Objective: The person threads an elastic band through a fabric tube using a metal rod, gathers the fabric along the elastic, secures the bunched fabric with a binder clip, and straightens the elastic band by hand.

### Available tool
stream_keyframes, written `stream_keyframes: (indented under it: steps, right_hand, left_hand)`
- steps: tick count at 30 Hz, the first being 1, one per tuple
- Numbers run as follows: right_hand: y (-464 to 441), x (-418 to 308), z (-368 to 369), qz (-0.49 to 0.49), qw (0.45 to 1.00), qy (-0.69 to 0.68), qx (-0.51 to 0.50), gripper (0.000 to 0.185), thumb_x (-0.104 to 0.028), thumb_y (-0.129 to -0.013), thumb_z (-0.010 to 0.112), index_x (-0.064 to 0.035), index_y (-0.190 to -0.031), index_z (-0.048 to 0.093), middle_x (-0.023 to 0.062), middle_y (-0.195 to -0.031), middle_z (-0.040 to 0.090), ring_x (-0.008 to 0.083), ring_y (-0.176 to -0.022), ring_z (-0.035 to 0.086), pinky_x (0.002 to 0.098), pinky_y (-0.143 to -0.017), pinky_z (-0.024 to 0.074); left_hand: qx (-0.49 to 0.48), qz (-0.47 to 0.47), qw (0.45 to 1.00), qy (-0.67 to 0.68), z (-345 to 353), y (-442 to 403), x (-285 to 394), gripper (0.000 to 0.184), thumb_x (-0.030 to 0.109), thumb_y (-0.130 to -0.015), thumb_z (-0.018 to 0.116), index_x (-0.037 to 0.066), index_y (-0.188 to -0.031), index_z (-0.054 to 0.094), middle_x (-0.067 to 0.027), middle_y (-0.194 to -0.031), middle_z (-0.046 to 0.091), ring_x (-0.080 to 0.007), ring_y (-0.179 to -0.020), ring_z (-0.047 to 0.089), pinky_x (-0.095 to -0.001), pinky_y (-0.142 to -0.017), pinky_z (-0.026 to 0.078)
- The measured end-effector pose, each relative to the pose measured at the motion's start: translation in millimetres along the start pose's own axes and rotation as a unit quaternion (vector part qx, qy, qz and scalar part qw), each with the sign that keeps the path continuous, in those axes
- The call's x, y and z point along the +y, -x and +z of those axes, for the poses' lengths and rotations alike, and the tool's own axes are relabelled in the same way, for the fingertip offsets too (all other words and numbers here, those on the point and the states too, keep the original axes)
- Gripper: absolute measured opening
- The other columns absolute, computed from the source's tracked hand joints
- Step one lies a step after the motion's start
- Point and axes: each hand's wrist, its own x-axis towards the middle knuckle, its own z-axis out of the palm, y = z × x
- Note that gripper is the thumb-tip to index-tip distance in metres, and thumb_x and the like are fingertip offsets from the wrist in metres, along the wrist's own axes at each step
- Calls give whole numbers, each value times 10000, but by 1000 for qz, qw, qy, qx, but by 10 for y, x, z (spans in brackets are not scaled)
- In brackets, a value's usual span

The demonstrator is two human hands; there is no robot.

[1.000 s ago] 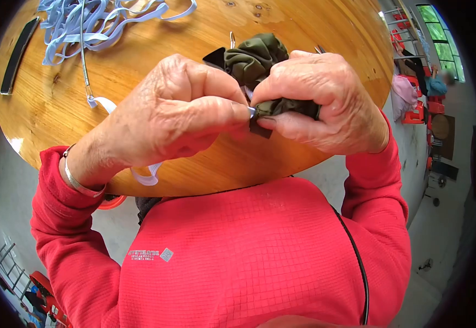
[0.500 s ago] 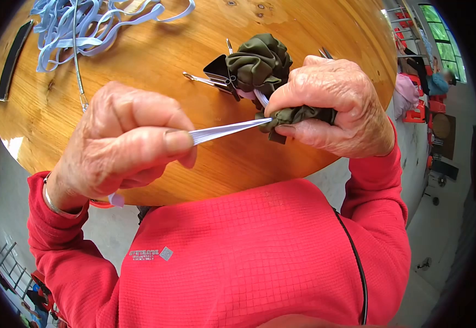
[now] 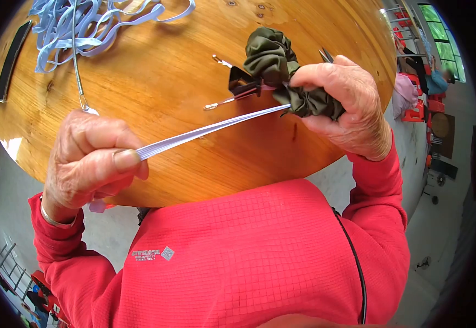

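Pinched between thumb and fingers of my left hand (image 3: 93,158) is a white elastic band (image 3: 210,129), stretched taut to the right. It runs into a gathered dark olive fabric tube (image 3: 312,103), which my right hand (image 3: 353,104) grips closed. A bunched part of the same fabric (image 3: 271,53) rises beyond my right fingers. A black binder clip (image 3: 242,81) with metal handles hangs at the fabric's left side, apparently clamped near the elastic's other end. A short tail of elastic (image 3: 97,206) sticks out below my left hand.
A heap of pale blue elastic (image 3: 85,33) lies at the table's far left, with a thin metal rod (image 3: 77,65) across it. A black strip (image 3: 13,61) lies near the left edge of the wooden table (image 3: 194,60). Pointed metal tips (image 3: 326,54) show behind my right hand.
My left hand has moved left and slightly down, drawing out a longer stretch of elastic. The fabric and binder clip have shifted right, and my right hand has changed its hold a little.
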Motion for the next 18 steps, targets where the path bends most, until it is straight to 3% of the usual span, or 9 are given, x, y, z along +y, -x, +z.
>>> stream_keyframes:
  steps: [3, 6, 9, 12, 15, 18]
  right_hand:
    - [72, 28, 54, 4, 999, 24, 29, 358, -18, -527, 704, -109, -858, 602, 22, -750, 620, 199, -635, 581, 309, -587, 393]
    - [117, 57, 109, -12, 999, 26, 39, 375, -14, -505, 696, -105, -856, 600, 29, -750, 623, 201, -646, 591, 313, -578, 392]
    - [95, 20, 104, -22, 999, 21, 42, 368, -16, -512, 698, -100, -856, 599, 31, -760, 628, 199, -667, 601, 313, -582, 394]
    - [88, -18, 146, -23, 999, -10, 41, 360, -24, -524, 706, -94, -858, 595, 32, -777, 634, 198, -686, 607, 310, -584, 395]
    - [109, -65, 196, -25, 999, -33, 30, 352, -45, -541, 724, -88, -862, 586, 26, -797, 634, 194, -693, 604, 305, -580, 393]
    - [136, -143, 240, -29, 997, -61, 38, 351, -57, -541, 732, -92, -859, 586, 21, -795, 630, 194, -693, 602, 310, -580, 395]
  left_hand:
    - [38, 30, 998, -41, -14, 41, -19, 210, 118, -804, 571, -41, -669, 594, -14, -456, 454, -50, -347, 367, -205, -341, 252]
    - [55, -12, 998, -25, 1, 73, -14, 210, 129, -787, 582, -36, -658, 598, -19, -458, 461, -53, -346, 372, -204, -341, 257]
    - [35, 12, 998, -45, 7, 62, 18, 203, 122, -792, 583, -32, -662, 607, -14, -452, 458, -56, -334, 368, -204, -339, 259]
    - [0, -32, 997, -68, 32, 37, 74, 191, 122, -796, 588, -26, -678, 617, -22, -475, 477, -79, -369, 421, -220, -364, 291]
    - [-22, 18, 993, -111, 129, -19, 52, 179, 112, -816, 584, -16, -698, 624, -36, -511, 501, -106, -435, 486, -250, -409, 337]
    - [-85, 10, 975, -205, 168, -64, 54, 151, 97, -830, 585, -4, -724, 622, -61, -566, 534, -138, -496, 525, -280, -452, 367]
